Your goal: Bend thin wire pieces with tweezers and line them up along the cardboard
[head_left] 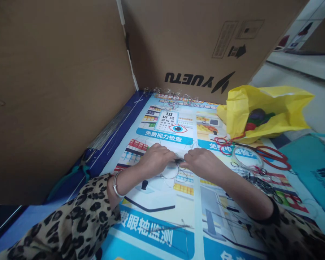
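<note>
One left hand [157, 159], one right hand [203, 164], one dark piece [179, 160], one yellow bag [260, 104], one bracelet [116, 185].

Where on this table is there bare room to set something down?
Free: the poster between the left hand, the right hand and the cardboard box; also the near strip between the sleeves, save some thin wires. Crowded: the right side, with yellow bag, red scissors and a heap of dark small parts. Both hands pinch a small dark piece.

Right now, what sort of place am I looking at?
Probably a makeshift craft bench: brown cardboard box walls, a glossy blue eye-test poster as work mat, red-handled scissors and a crumpled yellow plastic bag.
</note>
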{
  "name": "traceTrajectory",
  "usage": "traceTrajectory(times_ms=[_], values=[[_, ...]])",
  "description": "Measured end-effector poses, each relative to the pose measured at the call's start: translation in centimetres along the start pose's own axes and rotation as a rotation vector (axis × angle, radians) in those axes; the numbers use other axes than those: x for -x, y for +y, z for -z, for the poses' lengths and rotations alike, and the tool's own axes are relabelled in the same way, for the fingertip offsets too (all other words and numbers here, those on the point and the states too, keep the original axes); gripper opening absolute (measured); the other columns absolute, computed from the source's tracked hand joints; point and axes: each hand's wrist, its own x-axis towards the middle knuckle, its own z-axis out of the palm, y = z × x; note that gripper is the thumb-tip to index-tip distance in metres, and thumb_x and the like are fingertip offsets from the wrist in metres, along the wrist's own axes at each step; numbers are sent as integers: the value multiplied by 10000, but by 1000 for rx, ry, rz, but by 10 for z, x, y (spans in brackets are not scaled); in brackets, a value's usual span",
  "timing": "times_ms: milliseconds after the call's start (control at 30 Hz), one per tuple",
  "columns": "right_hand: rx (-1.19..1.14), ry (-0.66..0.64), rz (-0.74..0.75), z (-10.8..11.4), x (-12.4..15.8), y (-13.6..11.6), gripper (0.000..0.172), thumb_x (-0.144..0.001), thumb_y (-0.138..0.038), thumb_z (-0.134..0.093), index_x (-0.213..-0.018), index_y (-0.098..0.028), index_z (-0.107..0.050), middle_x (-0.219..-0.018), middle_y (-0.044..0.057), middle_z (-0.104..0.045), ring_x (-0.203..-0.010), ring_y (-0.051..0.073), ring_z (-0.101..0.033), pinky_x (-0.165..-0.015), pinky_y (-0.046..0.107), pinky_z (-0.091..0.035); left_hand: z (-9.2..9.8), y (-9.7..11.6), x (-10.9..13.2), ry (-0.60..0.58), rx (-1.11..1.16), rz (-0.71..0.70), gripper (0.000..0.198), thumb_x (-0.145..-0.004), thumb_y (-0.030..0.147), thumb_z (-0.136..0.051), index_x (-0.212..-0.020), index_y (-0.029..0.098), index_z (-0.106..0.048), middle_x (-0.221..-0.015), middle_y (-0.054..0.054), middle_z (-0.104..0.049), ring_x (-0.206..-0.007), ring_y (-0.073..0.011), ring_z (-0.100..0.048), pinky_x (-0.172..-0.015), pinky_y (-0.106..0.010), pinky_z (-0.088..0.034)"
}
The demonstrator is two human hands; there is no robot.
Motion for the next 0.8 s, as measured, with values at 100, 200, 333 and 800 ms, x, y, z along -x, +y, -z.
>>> traceTrajectory(times_ms=[100,200,333,800], values=[[-4,-19,-17,1,1,-1,378,-880,-450,-379,-706,-164,-554,-664,49,-597,-637,157,-530,-559,272,-248,0,1,0,0,0,-1,155,-846,167,-467,-910,225,-596,-691,31,-598,-708,-123,-533,-689,-275,-308],[-17,-44,-37,2,0,-2,369,-879,-444,-385,-707,-163,-553,-669,50,-602,-641,159,-537,-560,268,-259,1,1,0,-2,7,5,163,-835,145,-471,-928,218,-584,-724,25,-611,-738,-132,-545,-689,-278,-315],[-12,-74,-67,3,0,-4,351,-872,-444,-399,-725,-168,-559,-685,50,-601,-663,170,-549,-571,274,-287,1,2,1,-7,42,17,152,-835,149,-470,-912,206,-588,-747,13,-625,-753,-140,-557,-702,-280,-332],[-73,-86,-122,11,15,0,166,-797,-232,-456,-872,-174,-591,-870,77,-569,-860,206,-500,-747,314,-356,6,2,0,-18,382,280,95,-829,205,-504,-842,197,-598,-811,25,-652,-762,-120,-565,-700,-234,-392]])
